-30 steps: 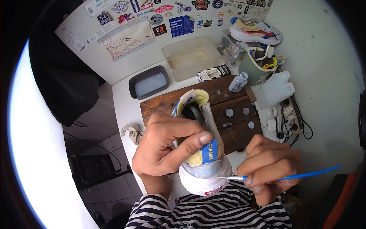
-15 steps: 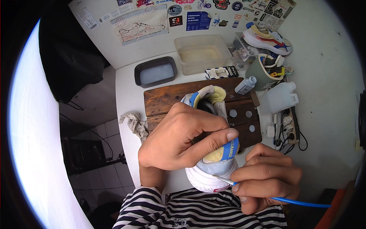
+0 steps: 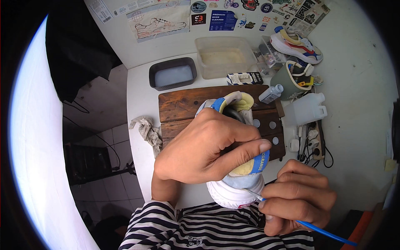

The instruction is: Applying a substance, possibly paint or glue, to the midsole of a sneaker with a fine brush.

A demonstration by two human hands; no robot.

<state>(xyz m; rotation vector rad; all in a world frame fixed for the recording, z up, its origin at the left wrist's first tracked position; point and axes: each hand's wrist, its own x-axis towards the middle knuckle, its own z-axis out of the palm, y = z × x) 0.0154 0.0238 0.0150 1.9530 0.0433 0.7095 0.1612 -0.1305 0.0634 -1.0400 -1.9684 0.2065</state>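
Observation:
My left hand [image 3: 210,152] grips a sneaker [image 3: 229,194] with a white sole, pale blue toe area, yellow and blue tongue and padded collar. Its toe points toward me, and the hand hides much of its middle. A dark curved insert shows inside the opening. My right hand [image 3: 298,198] is closed round a thin paintbrush [image 3: 329,236] with a blue handle; its bristles touch the shoe where the pale blue upper meets the white sole, at the lower front.
Behind lie a wooden board [image 3: 179,104], white bottle [image 3: 270,95], dark tray [image 3: 172,72], clear tub [image 3: 226,56] and narrow box [image 3: 243,78]. Right: green bucket [image 3: 283,83], second sneaker [image 3: 296,43], jug [image 3: 304,109], power strip [image 3: 316,152]. A crumpled rag [image 3: 148,131] is left.
Both hands and the shoe have shifted rightward in the picture. The shoe's middle is more covered by my left hand, and the brush handle now slopes down more steeply to the right.

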